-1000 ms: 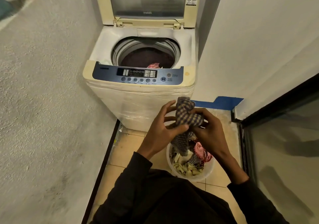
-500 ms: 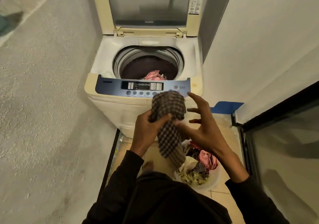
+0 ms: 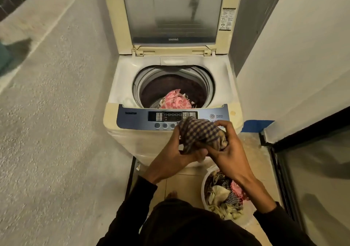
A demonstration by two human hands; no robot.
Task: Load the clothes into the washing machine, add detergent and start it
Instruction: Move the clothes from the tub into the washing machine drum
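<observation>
A top-loading washing machine (image 3: 132,143) stands ahead with its lid (image 3: 172,16) raised. A pink patterned garment (image 3: 175,100) lies inside the dark drum (image 3: 170,84). Both hands hold a bunched blue-and-beige checked cloth (image 3: 200,132) just in front of the blue control panel (image 3: 136,119). My left hand (image 3: 175,159) grips the cloth from below left. My right hand (image 3: 230,151) grips it from the right. A white basket (image 3: 204,183) with several mixed clothes (image 3: 220,194) sits on the floor at lower right.
A rough concrete wall (image 3: 56,113) runs along the left. A white wall (image 3: 303,56) and a dark-framed glass door (image 3: 312,170) close off the right. A bare foot (image 3: 171,194) stands on the tiled floor (image 3: 176,181). Blue tape (image 3: 255,125) marks the wall base.
Both hands have lifted the checked cloth out of the basket and bunched it up in front of the control panel. The view has moved closer to the machine.
</observation>
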